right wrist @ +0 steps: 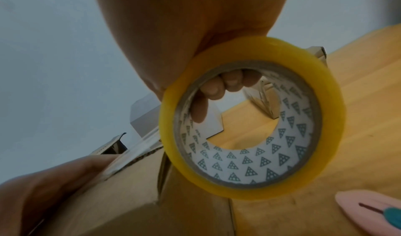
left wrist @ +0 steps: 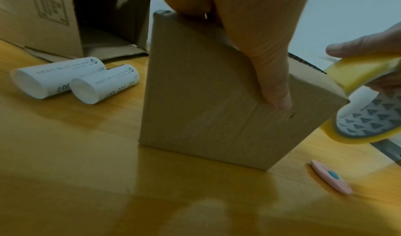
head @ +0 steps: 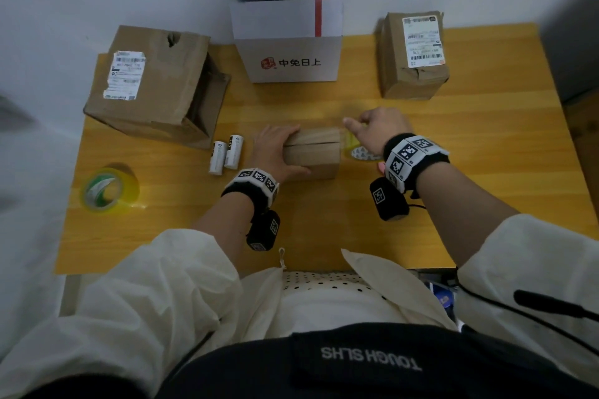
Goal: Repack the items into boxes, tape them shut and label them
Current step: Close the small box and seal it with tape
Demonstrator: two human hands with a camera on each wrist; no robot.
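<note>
A small brown cardboard box stands in the middle of the wooden table. My left hand grips its left end, thumb down the near side. My right hand holds a yellow tape roll against the box's right end, fingers curled through its core. A strip of tape runs from the roll across the box top. Two white label rolls lie just left of the box.
An open brown box lies on its side at back left, a white printed box stands at back centre, a labelled brown parcel at back right. A second tape roll sits near left. A pink cutter lies under my right wrist.
</note>
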